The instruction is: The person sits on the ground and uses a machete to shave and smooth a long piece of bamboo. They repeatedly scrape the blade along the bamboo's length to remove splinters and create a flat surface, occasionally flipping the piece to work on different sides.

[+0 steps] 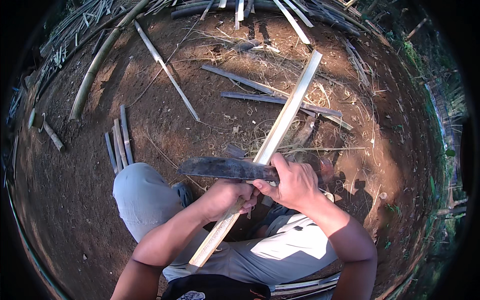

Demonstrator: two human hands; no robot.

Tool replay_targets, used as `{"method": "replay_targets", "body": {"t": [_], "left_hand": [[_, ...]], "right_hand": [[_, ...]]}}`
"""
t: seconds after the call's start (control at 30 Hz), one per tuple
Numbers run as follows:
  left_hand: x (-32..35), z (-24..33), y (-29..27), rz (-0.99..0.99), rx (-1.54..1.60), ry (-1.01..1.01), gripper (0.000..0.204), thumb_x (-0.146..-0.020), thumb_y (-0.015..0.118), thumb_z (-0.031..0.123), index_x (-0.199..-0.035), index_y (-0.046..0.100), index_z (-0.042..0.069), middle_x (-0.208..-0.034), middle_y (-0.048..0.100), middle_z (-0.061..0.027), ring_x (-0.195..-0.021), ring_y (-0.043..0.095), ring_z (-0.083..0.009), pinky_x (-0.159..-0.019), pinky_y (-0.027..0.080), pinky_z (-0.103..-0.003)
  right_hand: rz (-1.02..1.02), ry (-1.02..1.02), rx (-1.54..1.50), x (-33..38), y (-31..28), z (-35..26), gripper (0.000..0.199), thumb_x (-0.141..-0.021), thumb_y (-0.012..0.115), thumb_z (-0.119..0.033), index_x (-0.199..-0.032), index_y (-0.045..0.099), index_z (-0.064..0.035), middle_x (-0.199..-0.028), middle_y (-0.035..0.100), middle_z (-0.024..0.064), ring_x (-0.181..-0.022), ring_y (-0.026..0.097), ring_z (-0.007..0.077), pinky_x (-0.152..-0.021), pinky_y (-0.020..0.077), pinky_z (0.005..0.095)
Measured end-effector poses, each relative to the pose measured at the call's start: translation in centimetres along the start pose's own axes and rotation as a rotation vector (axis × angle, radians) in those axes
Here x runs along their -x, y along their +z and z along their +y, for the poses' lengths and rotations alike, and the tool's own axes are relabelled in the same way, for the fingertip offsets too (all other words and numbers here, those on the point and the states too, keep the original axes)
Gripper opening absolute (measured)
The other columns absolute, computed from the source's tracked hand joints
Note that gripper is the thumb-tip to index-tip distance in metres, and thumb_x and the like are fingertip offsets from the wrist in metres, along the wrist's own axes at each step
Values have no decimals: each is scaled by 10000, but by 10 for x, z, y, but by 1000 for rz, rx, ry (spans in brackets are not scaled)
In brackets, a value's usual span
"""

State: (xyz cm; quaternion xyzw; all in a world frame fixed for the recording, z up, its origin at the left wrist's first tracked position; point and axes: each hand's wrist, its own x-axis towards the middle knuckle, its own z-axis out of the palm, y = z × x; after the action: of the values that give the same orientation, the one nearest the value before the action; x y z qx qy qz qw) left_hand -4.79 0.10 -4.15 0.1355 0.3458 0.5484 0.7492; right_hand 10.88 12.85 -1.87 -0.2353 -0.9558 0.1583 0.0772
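Note:
My left hand (pixel 229 198) is closed around the lower part of a long split bamboo strip (pixel 287 117). The strip slants from my lap up to the far right, its pale inner face showing on the upper length. My right hand (pixel 296 184) grips a machete (pixel 220 168) near the base of its dark, broad blade. The blade lies across the strip, just beyond my left hand, with its tip to the left. My right thumb reaches toward the strip close to my left fingers. Most of the machete's handle is hidden by my right hand.
My bent knees (pixel 142 195) frame the work. Split bamboo pieces (pixel 255 97) and curly shavings (pixel 320 95) litter the brown soil ahead. Several short slats (pixel 126 137) stand beyond my left knee. A bamboo pole (pixel 97 75) lies far left; more strips (pixel 295 22) are piled at the far side.

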Motion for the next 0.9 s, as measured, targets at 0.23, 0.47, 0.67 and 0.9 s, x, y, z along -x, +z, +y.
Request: {"method": "replay_targets", "body": {"t": [0.23, 0.47, 0.67, 0.9], "left_hand": [[-1, -13, -3, 78, -324, 70, 340, -1046, 456, 374, -977, 480, 42, -710, 428, -6, -458, 403, -82, -418, 334, -240], [8, -20, 12, 145, -306, 1, 329, -1043, 461, 395, -1007, 464, 68, -676, 428, -3, -452, 381, -62, -393, 314, -227], [11, -15, 17, 199, -416, -23, 284, -1026, 524, 350, -1015, 448, 76, -677, 443, 7, -440, 374, -49, -379, 289, -219], [25, -30, 13, 130, -445, -96, 316, -1004, 568, 355, -1057, 470, 59, -655, 465, 7, -440, 406, -43, -372, 302, -217]], "right_hand": [[81, -9, 81, -6, -3, 11, 676, -869, 536, -697, -729, 530, -35, -559, 586, 164, -534, 637, 381, -490, 497, 472], [158, 244, 58, -20, -23, 62, 678, -929, 465, -666, -737, 567, -24, -551, 594, 197, -576, 641, 432, -515, 507, 492], [96, 62, 170, -7, -11, 44, 699, -899, 484, -703, -729, 580, -32, -525, 586, 184, -564, 655, 410, -538, 532, 483], [318, 410, 8, -17, -48, 117, 713, -972, 359, -660, -702, 551, -29, -515, 524, 193, -574, 611, 427, -531, 463, 496]]}}
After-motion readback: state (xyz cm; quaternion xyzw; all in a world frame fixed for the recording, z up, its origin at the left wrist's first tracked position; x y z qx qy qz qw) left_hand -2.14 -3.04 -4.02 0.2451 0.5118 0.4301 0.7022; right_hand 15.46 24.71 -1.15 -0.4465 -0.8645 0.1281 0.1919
